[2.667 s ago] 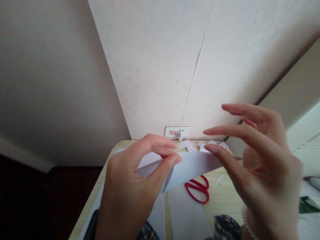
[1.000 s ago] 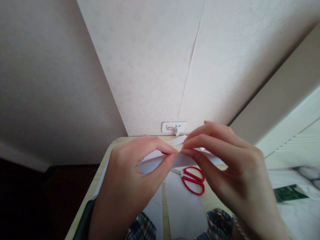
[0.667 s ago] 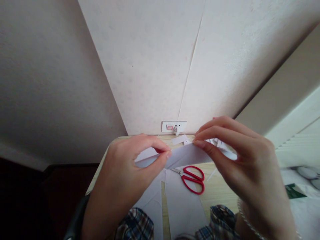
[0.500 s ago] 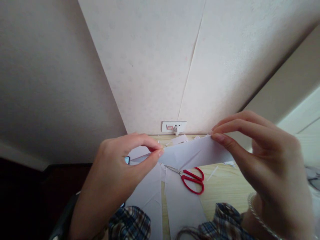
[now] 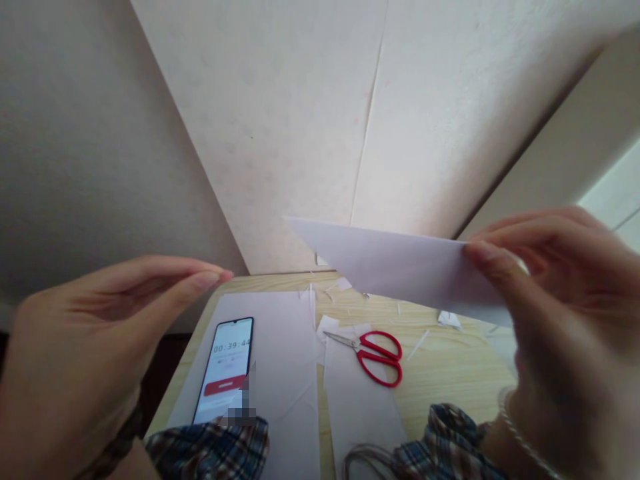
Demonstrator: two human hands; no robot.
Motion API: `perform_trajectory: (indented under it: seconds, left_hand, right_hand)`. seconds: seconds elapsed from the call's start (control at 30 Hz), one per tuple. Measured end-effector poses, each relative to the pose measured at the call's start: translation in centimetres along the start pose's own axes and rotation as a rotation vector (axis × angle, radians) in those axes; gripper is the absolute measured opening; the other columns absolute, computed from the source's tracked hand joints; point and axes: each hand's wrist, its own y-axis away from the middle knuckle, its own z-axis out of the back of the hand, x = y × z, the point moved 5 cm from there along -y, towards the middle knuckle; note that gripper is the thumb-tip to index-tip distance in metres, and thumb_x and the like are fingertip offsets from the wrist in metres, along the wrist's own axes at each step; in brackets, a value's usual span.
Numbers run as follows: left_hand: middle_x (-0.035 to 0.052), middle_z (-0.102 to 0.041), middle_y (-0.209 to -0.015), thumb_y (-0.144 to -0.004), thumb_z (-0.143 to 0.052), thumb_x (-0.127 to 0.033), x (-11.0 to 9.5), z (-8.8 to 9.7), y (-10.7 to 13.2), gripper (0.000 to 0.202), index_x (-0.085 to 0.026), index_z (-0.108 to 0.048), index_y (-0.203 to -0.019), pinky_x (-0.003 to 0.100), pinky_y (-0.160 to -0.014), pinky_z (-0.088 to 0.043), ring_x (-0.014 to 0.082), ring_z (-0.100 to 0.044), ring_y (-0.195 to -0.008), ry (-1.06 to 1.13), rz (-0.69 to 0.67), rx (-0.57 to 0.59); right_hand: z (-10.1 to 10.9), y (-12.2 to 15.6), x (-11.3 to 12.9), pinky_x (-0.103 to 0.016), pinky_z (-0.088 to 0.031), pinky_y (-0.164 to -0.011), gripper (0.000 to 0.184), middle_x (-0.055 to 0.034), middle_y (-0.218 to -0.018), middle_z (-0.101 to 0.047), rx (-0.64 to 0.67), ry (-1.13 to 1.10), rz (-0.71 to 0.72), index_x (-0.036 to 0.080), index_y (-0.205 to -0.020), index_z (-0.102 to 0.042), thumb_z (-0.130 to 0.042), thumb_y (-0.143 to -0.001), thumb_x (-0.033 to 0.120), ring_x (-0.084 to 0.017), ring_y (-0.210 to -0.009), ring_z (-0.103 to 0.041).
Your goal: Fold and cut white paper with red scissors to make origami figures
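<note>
My right hand pinches a white sheet of paper near its upper right edge, between thumb and fingers. The paper hangs in the air above the table, its pointed free end reaching left. My left hand is apart from the paper, thumb and fingertips pressed together with nothing visible in them. Below the held paper, scissors with red handles lie slightly open on white paper. A phone showing a timer lies under and beside my left hand, on a large white sheet; my sleeve hides its lower end.
The wooden table bears several small scraps and thin strips of paper, with one crumpled scrap at the right. The pale wall rises at the table's far edge. Another white piece lies beneath the scissors.
My left hand has let go of the paper and moved left. My right hand has shifted right with the paper, whose left end has swung up. The phone has come into fuller view.
</note>
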Motion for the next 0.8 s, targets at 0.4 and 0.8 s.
perform_trajectory:
  seconds: [0.4,0.8]
  left_hand:
    - [0.0024,-0.077,-0.094,-0.081,-0.065,-0.025,-4.2,-4.9,2.1,0.013,-0.022,-0.073,-0.091,0.027,-0.076,-0.06,0.0204,-0.072,-0.089,0.81,0.174,0.285]
    - [0.0042,-0.076,-0.076,-0.072,-0.068,-0.026,-2.4,-4.4,1.1,0.012,-0.018,-0.073,-0.079,0.028,-0.064,-0.057,0.0222,-0.072,-0.072,0.467,0.215,0.514]
  right_hand:
    - [-7.2,3.3,5.6,-0.035,-0.049,-0.075,0.01,-0.007,-0.1,-0.065,0.129,-0.168,0.621,0.015,-0.093,-0.065,-0.06,-0.087,0.009,-0.017,-0.089,-0.058]
    - [-6.5,1.6,2.7,-0.029,-0.05,-0.079,0.029,-0.0021,-0.105,-0.063,0.197,-0.45,-0.06,0.024,-0.11,-0.059,-0.068,-0.082,0.024,-0.016,-0.09,-0.06]
